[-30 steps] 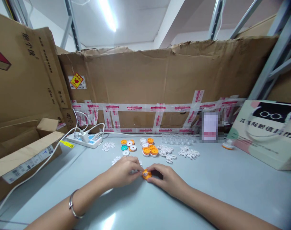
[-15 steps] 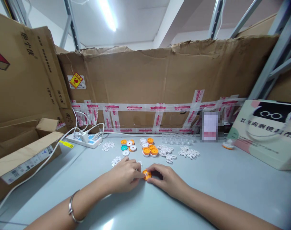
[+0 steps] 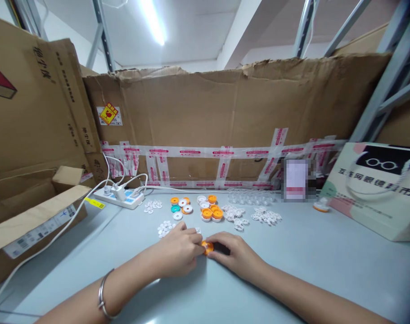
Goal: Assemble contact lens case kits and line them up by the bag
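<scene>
An orange round plastic piece (image 3: 208,247), with something small and pale at its centre, is low over the grey table between my hands. My right hand (image 3: 237,254) grips its rim from the right, thumb in front and fingers behind. From the left, my left hand (image 3: 182,250) is curled with its fingertips at the piece; whatever they pinch is hidden. Just beyond lie small white discs (image 3: 164,228), partly covered by my left hand. Farther back are orange-and-white round parts (image 3: 211,213), a green ring (image 3: 175,209) and white rings (image 3: 177,216).
White lacy plastic pieces (image 3: 266,216) and a row of clear cups (image 3: 252,196) lie toward the back. A power strip (image 3: 119,198) with cables and an open carton (image 3: 39,220) stand left. A paper bag (image 3: 373,193) and an orange-based clear piece (image 3: 321,205) are at right.
My left hand has shifted slightly, its fingers more curled against the orange piece. My right hand keeps its grip. The view has tilted a little.
</scene>
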`<state>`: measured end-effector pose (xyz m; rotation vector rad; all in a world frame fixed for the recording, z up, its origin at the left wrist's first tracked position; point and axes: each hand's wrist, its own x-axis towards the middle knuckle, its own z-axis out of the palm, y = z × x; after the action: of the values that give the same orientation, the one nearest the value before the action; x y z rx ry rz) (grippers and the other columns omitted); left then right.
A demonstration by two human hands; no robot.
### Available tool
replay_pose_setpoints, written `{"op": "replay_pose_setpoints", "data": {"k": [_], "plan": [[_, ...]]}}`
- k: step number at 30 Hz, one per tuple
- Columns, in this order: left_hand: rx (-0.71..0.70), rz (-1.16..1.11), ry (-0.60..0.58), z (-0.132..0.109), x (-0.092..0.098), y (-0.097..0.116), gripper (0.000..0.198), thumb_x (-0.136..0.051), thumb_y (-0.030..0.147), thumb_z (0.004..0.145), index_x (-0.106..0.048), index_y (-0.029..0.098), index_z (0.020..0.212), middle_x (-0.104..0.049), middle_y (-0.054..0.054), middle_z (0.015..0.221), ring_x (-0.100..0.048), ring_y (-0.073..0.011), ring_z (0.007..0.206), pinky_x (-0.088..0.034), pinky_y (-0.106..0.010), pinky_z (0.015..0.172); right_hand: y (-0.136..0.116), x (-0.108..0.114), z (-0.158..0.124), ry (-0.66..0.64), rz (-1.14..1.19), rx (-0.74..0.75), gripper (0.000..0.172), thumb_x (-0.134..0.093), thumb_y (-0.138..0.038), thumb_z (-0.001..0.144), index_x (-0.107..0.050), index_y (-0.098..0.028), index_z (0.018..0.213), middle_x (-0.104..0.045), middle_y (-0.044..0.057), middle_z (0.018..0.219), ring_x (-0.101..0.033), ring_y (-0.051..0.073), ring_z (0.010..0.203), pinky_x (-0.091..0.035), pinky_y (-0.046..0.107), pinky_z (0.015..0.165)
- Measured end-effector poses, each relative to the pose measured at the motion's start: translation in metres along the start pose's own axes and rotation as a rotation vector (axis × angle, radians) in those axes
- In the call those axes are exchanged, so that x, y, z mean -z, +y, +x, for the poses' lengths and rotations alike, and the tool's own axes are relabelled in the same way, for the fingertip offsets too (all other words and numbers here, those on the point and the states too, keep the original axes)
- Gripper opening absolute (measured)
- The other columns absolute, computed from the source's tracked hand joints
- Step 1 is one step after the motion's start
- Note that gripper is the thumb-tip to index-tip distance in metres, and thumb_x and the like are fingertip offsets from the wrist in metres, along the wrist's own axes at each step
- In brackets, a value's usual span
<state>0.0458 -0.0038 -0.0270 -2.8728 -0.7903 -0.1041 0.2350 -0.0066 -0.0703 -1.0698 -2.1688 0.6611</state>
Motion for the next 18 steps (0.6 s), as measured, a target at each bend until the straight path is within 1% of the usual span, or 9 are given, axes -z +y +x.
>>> {"op": "replay_pose_setpoints", "data": {"k": [3, 7, 10, 12, 13, 14, 16, 18], "plan": [[0.016, -0.036, -0.013, -0.001, -0.001, 0.000, 0.017, -0.051, 0.010, 0.070, -0.061, 0.019, 0.081, -0.061, -0.002, 0.074, -0.054, -0.0178, 0.075, -0.030, -0.031, 0.068, 0.001, 0.000, 0.000, -0.015, 0.002, 0.030, 0.017, -0.056, -0.021, 0.078, -0.065, -0.023, 0.092, -0.070, 0.004, 0.093, -0.061, 0.019, 0.086, -0.046, 0.031, 0.079], [0.043, -0.179, -0.010, -0.002, -0.001, -0.005, 0.028, -0.049, 0.008, 0.072, -0.063, 0.023, 0.092, -0.062, -0.002, 0.082, -0.056, -0.0165, 0.077, -0.033, -0.029, 0.072, 0.002, 0.001, -0.001, 0.002, 0.013, -0.007, 0.019, -0.059, -0.022, 0.076, -0.065, -0.020, 0.094, -0.069, 0.005, 0.093, -0.061, 0.019, 0.087, -0.047, 0.031, 0.079], [0.080, -0.269, 0.044, -0.004, 0.002, -0.017, 0.027, -0.049, 0.011, 0.077, -0.063, 0.024, 0.096, -0.063, -0.002, 0.086, -0.057, -0.0162, 0.079, -0.036, -0.029, 0.075, 0.002, 0.002, 0.000, 0.006, 0.028, -0.031, 0.020, -0.061, -0.023, 0.074, -0.064, -0.021, 0.093, -0.068, 0.005, 0.094, -0.061, 0.019, 0.087, -0.047, 0.031, 0.080], [0.157, -0.300, 0.087, -0.007, 0.006, -0.031, 0.023, -0.048, 0.012, 0.079, -0.065, 0.021, 0.092, -0.064, -0.003, 0.086, -0.058, -0.0164, 0.081, -0.038, -0.027, 0.075, 0.003, 0.002, 0.000, 0.007, 0.030, -0.046, 0.020, -0.062, -0.024, 0.073, -0.064, -0.021, 0.093, -0.068, 0.005, 0.094, -0.061, 0.020, 0.088, -0.047, 0.031, 0.081], [0.195, -0.306, 0.084, -0.009, 0.008, -0.039, 0.021, -0.048, 0.012, 0.079, -0.066, 0.020, 0.089, -0.065, -0.004, 0.085, -0.058, -0.0164, 0.081, -0.039, -0.026, 0.074, 0.003, 0.002, 0.001, 0.007, 0.030, -0.050, 0.020, -0.063, -0.024, 0.073, -0.064, -0.021, 0.093, -0.068, 0.005, 0.094, -0.061, 0.020, 0.088, -0.046, 0.031, 0.081], [0.243, -0.295, 0.068, -0.012, 0.010, -0.047, 0.020, -0.048, 0.012, 0.079, -0.066, 0.019, 0.086, -0.066, -0.003, 0.082, -0.059, -0.0165, 0.079, -0.039, -0.025, 0.072, 0.003, 0.002, 0.001, 0.007, 0.032, -0.051, 0.020, -0.064, -0.024, 0.072, -0.064, -0.021, 0.092, -0.068, 0.005, 0.094, -0.061, 0.020, 0.088, -0.046, 0.031, 0.081], [0.314, -0.257, -0.008, -0.019, 0.013, -0.061, 0.019, -0.049, 0.011, 0.076, -0.067, 0.018, 0.080, -0.066, -0.004, 0.080, -0.059, -0.0170, 0.075, -0.040, -0.025, 0.069, 0.004, 0.002, 0.001, 0.005, 0.040, -0.044, 0.020, -0.065, -0.024, 0.072, -0.065, -0.020, 0.091, -0.068, 0.005, 0.092, -0.061, 0.020, 0.087, -0.046, 0.031, 0.080], [0.368, -0.240, -0.072, -0.024, 0.014, -0.071, 0.019, -0.050, 0.010, 0.074, -0.067, 0.017, 0.077, -0.067, -0.005, 0.079, -0.060, -0.0178, 0.074, -0.040, -0.024, 0.067, 0.004, 0.002, 0.001, 0.003, 0.046, -0.030, 0.018, -0.066, -0.024, 0.071, -0.065, -0.020, 0.089, -0.068, 0.005, 0.090, -0.061, 0.019, 0.085, -0.047, 0.030, 0.079]]}}
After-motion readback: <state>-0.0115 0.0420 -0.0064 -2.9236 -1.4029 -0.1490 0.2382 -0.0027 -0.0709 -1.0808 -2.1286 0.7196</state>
